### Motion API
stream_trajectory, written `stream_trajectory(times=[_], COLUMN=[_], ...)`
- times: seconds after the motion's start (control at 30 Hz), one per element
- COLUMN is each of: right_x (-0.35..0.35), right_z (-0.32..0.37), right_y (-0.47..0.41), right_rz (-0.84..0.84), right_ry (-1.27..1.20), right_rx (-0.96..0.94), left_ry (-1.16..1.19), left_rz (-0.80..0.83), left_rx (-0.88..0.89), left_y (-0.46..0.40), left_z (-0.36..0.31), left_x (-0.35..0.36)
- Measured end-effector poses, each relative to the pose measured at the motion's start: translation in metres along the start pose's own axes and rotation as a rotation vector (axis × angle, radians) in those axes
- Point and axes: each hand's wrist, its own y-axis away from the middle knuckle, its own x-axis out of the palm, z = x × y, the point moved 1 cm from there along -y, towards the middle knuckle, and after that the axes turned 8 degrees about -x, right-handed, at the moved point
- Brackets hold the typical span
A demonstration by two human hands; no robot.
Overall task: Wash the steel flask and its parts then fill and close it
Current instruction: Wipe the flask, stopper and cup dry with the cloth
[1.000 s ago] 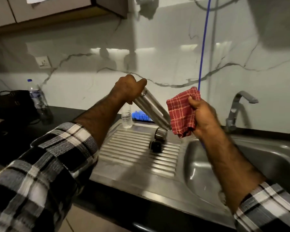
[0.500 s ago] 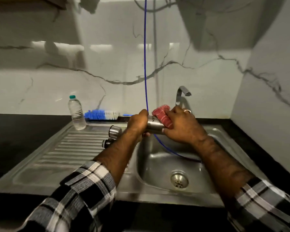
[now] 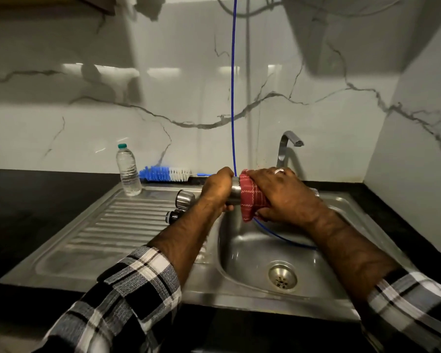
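Observation:
The steel flask (image 3: 235,193) lies level over the left edge of the sink basin (image 3: 252,253). My left hand (image 3: 218,189) grips its left end. My right hand (image 3: 285,197) wraps a red checked cloth (image 3: 252,197) round the flask's right part, hiding most of it. A steel cup lid (image 3: 185,197) and a black stopper (image 3: 173,216) lie on the ribbed drainboard (image 3: 107,225), just left of my left forearm.
A clear plastic water bottle (image 3: 128,170) stands at the drainboard's back. A blue and white bottle brush (image 3: 166,173) lies along the wall. The tap (image 3: 287,146) stands behind my right hand. A blue hose (image 3: 233,98) hangs down into the basin, near the drain (image 3: 282,276).
The flask came down from a raised tilt over the drainboard to level over the basin. My right hand brought the cloth onto it and now covers more of it. The view swung right.

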Motion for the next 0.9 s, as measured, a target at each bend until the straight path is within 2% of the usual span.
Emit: stream_trajectory(times=[0.07, 0.17, 0.27, 0.33, 0.4, 0.53, 0.63, 0.7, 0.77, 0.9], right_x=[-0.003, -0.012, -0.012, -0.009, -0.003, 0.020, 0.031, 0.028, 0.016, -0.009], right_z=[0.001, 0.005, 0.005, 0.005, 0.007, 0.020, 0.030, 0.028, 0.026, 0.023], right_y=[-0.007, -0.016, -0.019, -0.019, -0.018, -0.017, -0.017, -0.021, -0.031, -0.050], right_rz=[0.093, 0.253, 0.273, 0.270, 0.207, -0.137, -0.326, -0.325, -0.252, 0.114], right_ry=[-0.008, -0.239, -0.335, -0.300, -0.188, 0.148, 0.270, 0.224, 0.113, -0.204], right_rx=[0.064, 0.245, 0.315, 0.311, 0.262, 0.070, 0.037, 0.042, 0.074, 0.189], left_ry=[-0.088, -0.267, -0.556, -0.802, -0.725, -0.221, -0.160, -0.244, -0.454, -0.618], left_rz=[-0.019, -0.028, -0.093, -0.126, -0.120, -0.011, 0.018, -0.054, -0.164, -0.196], left_rx=[0.055, 0.216, 0.447, 0.519, 0.421, -0.013, -0.026, 0.096, 0.286, 0.711], left_y=[-0.001, -0.007, -0.010, -0.011, -0.012, -0.011, -0.012, -0.019, -0.025, -0.026], left_z=[0.002, 0.007, 0.009, 0.008, 0.005, 0.004, 0.002, 0.000, 0.000, 0.004], left_x=[0.001, 0.003, -0.003, -0.005, -0.005, -0.002, -0.002, -0.002, -0.005, -0.023])
